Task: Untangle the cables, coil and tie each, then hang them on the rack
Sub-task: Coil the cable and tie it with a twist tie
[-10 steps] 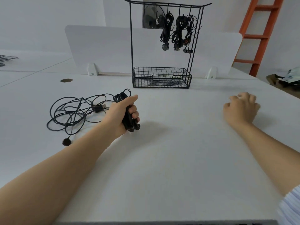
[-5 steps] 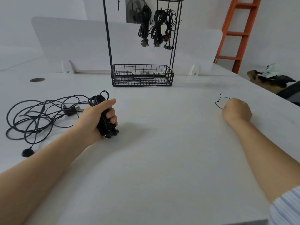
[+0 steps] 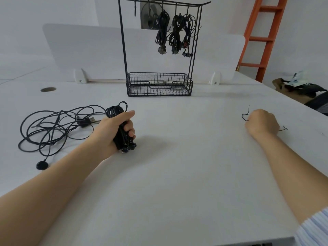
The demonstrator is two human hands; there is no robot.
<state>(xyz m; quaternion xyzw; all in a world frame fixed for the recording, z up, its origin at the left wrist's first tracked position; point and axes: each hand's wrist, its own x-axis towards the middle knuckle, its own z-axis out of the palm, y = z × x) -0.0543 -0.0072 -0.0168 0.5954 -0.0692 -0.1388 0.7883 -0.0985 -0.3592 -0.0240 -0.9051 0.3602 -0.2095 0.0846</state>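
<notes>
Holding three bundles: rack. Left grip: coil; right grip: tie.

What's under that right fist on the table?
Thin black wire pokes out on both sides of the right hand. The stretch beneath the hand is hidden, so I cannot tell whether it is one piece.

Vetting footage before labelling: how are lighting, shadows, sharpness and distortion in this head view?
Head view: soft even light, no glare; faint shadow right of the left hand gripping the coiled cable; the wire tie at the right hand reads sharp; wide-angle warp tilts the rack.
</notes>
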